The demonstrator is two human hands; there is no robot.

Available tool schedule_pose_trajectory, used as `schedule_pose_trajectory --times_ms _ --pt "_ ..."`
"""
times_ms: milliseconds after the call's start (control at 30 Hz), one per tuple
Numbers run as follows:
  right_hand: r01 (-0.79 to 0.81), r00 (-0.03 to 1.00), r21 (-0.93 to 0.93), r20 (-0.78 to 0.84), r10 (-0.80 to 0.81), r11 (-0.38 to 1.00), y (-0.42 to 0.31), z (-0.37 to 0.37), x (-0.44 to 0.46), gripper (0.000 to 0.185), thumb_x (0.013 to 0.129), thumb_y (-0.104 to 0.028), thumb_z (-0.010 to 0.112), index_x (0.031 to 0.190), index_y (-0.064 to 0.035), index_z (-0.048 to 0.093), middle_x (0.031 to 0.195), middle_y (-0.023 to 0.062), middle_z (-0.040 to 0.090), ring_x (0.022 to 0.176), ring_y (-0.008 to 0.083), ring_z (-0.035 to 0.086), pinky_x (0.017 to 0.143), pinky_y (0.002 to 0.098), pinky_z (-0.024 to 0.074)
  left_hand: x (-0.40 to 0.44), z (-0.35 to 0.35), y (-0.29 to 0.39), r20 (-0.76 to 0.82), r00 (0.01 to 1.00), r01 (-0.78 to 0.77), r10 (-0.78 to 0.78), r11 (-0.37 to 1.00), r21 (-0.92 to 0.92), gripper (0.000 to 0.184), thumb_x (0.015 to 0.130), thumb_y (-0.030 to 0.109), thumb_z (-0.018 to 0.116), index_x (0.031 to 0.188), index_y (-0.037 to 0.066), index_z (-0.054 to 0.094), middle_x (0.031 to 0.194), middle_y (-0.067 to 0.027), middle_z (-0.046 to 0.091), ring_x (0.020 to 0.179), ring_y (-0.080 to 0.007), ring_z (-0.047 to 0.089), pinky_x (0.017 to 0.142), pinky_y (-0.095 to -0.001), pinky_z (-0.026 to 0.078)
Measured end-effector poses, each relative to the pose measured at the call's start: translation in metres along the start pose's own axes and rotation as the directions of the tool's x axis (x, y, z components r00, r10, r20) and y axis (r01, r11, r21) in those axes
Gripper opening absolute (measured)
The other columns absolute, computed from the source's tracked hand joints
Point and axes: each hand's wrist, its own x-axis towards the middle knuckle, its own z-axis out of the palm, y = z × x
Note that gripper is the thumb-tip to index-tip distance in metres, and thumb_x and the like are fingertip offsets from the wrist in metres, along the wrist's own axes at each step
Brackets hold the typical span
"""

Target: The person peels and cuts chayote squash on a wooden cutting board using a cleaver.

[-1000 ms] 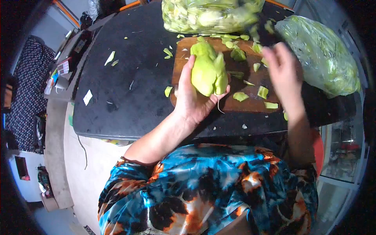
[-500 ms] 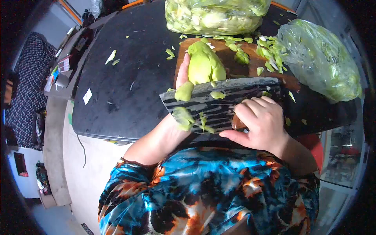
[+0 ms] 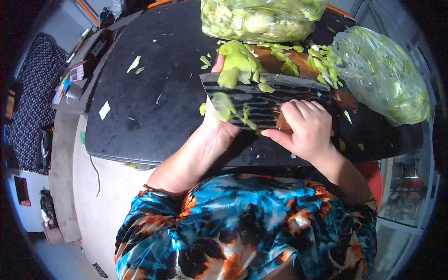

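Observation:
My left hand (image 3: 218, 125) is closed round a light green, lumpy vegetable (image 3: 242, 55), which looks like a peeled chayote. Most of its fingers are hidden behind the vegetable and the blade. In my right hand (image 3: 305, 128) is a broad cleaver (image 3: 284, 91) with a dark, streaked blade; part of its wooden handle (image 3: 283, 122) shows beside my fingers. The blade lies sideways with its far edge against the vegetable's near side. Several thin green slices (image 3: 223, 106) cling to its face. Under and behind them is a wooden cutting board (image 3: 305, 71), partly covered.
A clear bag packed with green pieces (image 3: 261, 21) stands at the back. Another plastic bag (image 3: 382, 77) lies at the right, beside a heap of cut slices (image 3: 323, 63). Scraps are scattered over the black table (image 3: 149, 102). A red seat (image 3: 373, 179) shows at the lower right.
The cleaver and my right hand have moved away from my body, the blade now overlapping the vegetable more. The vegetable has tilted in my left hand.

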Motion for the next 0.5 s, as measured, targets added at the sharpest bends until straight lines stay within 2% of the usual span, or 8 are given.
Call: schedule_pose_trajectory --times_ms 167,200,267,300,333,367,400,500 --pt "-0.034 0.999 0.029 -0.042 0.035 0.999 -0.005 -0.002 0.006 0.045 0.073 -0.054 0.060 0.068 -0.0126 0.044 0.060 0.0033 0.049 0.055 0.0234 0.053 0.049 0.0361 0.0423 0.000 -0.002 0.005 0.019 0.997 -0.068 0.068 0.998 0.003 0.053 0.084 0.054 0.049 0.114 0.010 0.053 0.105 -0.0095 0.060 0.095 -0.0230 0.059 0.085 -0.0395 0.048" --pt "-0.042 0.998 0.026 -0.046 0.043 0.999 -0.006 -0.003 0.007 0.045 0.074 -0.055 0.060 0.068 -0.0127 0.044 0.060 0.0033 0.049 0.054 0.0237 0.053 0.048 0.0366 0.0422 -0.001 -0.003 0.004 0.003 0.996 -0.086 0.086 0.996 0.037 0.054 0.085 0.054 0.048 0.115 0.009 0.053 0.106 -0.0094 0.060 0.096 -0.0228 0.058 0.085 -0.0398 0.047" --pt "-0.112 0.993 -0.106 -0.042 0.108 0.988 -0.006 0.003 0.015 0.044 0.075 -0.055 0.058 0.069 -0.0125 0.045 0.060 0.0040 0.049 0.054 0.0252 0.054 0.048 0.0373 0.0424 0.000 -0.005 -0.004 -0.024 0.992 -0.120 0.123 0.987 0.105 0.054 0.086 0.054 0.045 0.116 0.009 0.051 0.107 -0.0091 0.059 0.098 -0.0224 0.057 0.086 -0.0406 0.047" --pt "-0.149 0.989 -0.170 -0.044 0.144 0.974 -0.004 0.006 0.020 0.044 0.076 -0.055 0.058 0.069 -0.0124 0.046 0.060 0.0044 0.050 0.054 0.0260 0.054 0.048 0.0377 0.0425 0.000 -0.003 -0.020 0.017 0.981 -0.192 0.195 0.948 0.255 0.054 0.087 0.054 0.042 0.117 0.011 0.050 0.107 -0.0075 0.059 0.098 -0.0207 0.056 0.086 -0.0406 0.046" --pt "-0.219 0.975 -0.147 -0.073 0.210 0.965 0.008 0.007 0.029 0.044 0.078 -0.053 0.056 0.070 -0.0115 0.047 0.060 0.0061 0.052 0.054 0.0286 0.055 0.047 0.0391 0.0426 -0.007 -0.005 -0.029 -0.143 0.990 0.012 0.016 0.982 0.190 0.049 0.087 0.053 0.043 0.116 0.013 0.051 0.111 -0.0089 0.056 0.103 -0.0247 0.055 0.088 -0.0471 0.045" --pt "-0.339 0.940 -0.049 -0.046 0.337 0.940 0.017 0.003 0.039 0.041 0.079 -0.050 0.057 0.071 -0.0111 0.049 0.060 0.0077 0.054 0.054 0.0293 0.056 0.046 0.0400 0.0429 -0.008 0.000 -0.031 -0.112 0.994 0.004 0.017 0.983 0.185 0.049 0.086 0.053 0.044 0.115 0.014 0.051 0.110 -0.0084 0.057 0.101 -0.0243 0.055 0.086 -0.0469 0.046" --pt "-0.366 0.926 0.019 -0.094 0.366 0.930 0.022 -0.001 0.045 0.041 0.081 -0.046 0.059 0.069 -0.0083 0.049 0.058 0.0096 0.055 0.053 0.0300 0.056 0.046 0.0403 0.0418 -0.007 0.007 -0.031 -0.077 0.997 -0.006 0.020 0.983 0.181 0.048 0.086 0.052 0.045 0.115 0.014 0.051 0.108 -0.0078 0.057 0.100 -0.0239 0.056 0.083 -0.0467 0.048" --pt "-0.454 0.876 0.236 -0.058 0.478 0.859 0.037 -0.014 0.042 0.038 0.084 -0.036 0.060 0.067 -0.0038 0.048 0.054 0.0091 0.052 0.049 0.0258 0.053 0.045 0.0360 0.0392 0.001 0.000 -0.019 -0.022 0.999 0.024 -0.023 0.997 0.076 0.050 0.086 0.052 0.047 0.118 0.014 0.049 0.106 -0.0078 0.059 0.094 -0.0249 0.059 0.077 -0.0431 0.051"
